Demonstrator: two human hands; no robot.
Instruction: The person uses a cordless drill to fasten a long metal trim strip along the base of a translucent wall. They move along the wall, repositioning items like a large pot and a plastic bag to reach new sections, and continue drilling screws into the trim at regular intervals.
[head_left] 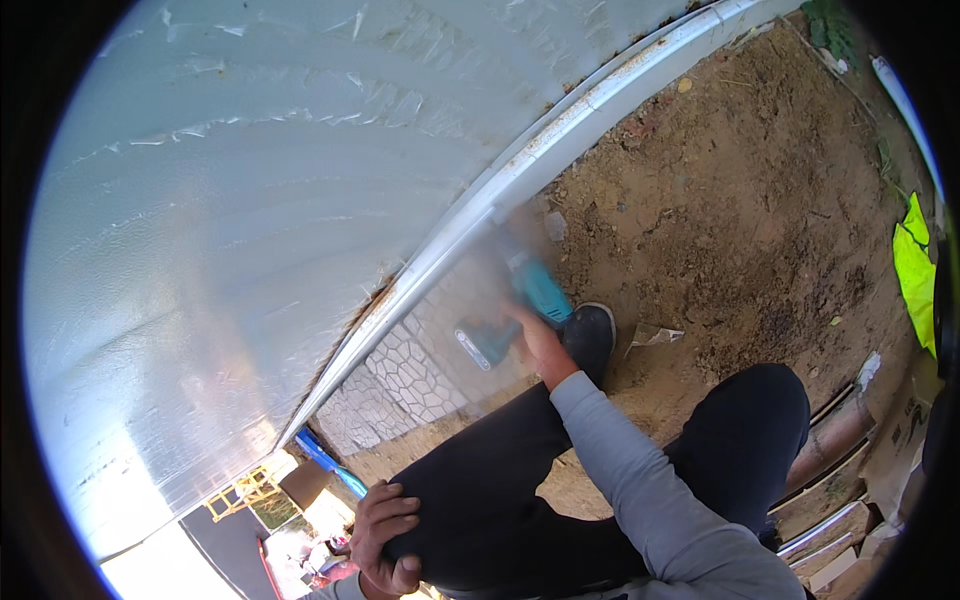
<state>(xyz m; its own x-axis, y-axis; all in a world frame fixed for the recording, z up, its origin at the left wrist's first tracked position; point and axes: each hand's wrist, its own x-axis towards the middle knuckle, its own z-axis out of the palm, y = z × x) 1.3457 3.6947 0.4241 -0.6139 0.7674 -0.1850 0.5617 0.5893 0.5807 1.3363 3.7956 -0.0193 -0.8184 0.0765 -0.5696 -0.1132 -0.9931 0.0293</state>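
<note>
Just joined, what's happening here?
A person's right hand grips a teal power tool low down, near the white rail edging a large grey panel. Haze blurs the tool's front end, so whether it touches the rail is unclear. The left hand rests on the left knee, holding no tool. Bare soil lies on the right side of the view.

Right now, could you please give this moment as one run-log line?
Left hand: on black trouser leg; right hand: gripping teal power tool; nearby: dark boot, patterned paving
</note>
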